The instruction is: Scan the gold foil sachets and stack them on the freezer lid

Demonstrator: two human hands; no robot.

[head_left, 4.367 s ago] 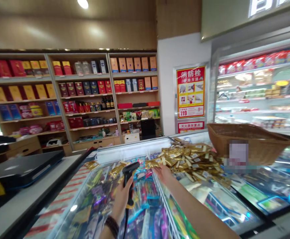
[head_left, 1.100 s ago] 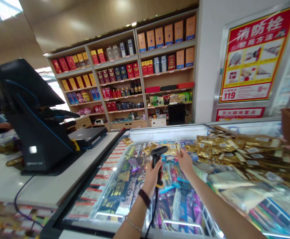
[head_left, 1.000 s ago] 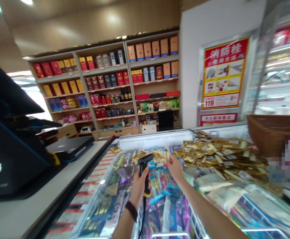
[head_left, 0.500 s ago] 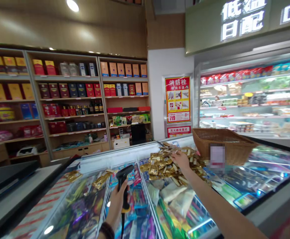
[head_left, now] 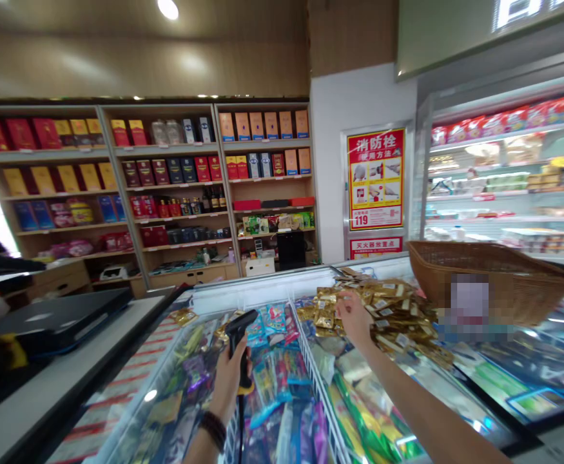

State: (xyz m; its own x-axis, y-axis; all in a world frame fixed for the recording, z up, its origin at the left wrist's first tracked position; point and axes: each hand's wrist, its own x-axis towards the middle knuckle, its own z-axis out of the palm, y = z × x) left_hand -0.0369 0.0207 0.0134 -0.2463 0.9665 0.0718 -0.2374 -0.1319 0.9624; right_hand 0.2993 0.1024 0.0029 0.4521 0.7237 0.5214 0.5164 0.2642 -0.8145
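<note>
while gripping a black scanner [head_left: 241, 323] by its handle in the left hand [head_left: 229, 380], tilts it over colourful packets [head_left: 282, 370], left of a white wire divider [head_left: 311, 366]. with the right hand [head_left: 353, 314], reaches over a heap of gold packets [head_left: 390, 304], fingers partly curled; cannot tell whether pinching one. faces a brown wicker basket [head_left: 543, 293] just beyond the heap's right side, plus shelves of boxes [head_left: 180, 185] and a red-and-yellow poster [head_left: 376, 179] farther back.

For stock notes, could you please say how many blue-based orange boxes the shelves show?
8 orange boxes: six across the right unit's top shelf, two at the right of the shelf below; more may hide behind.
</note>
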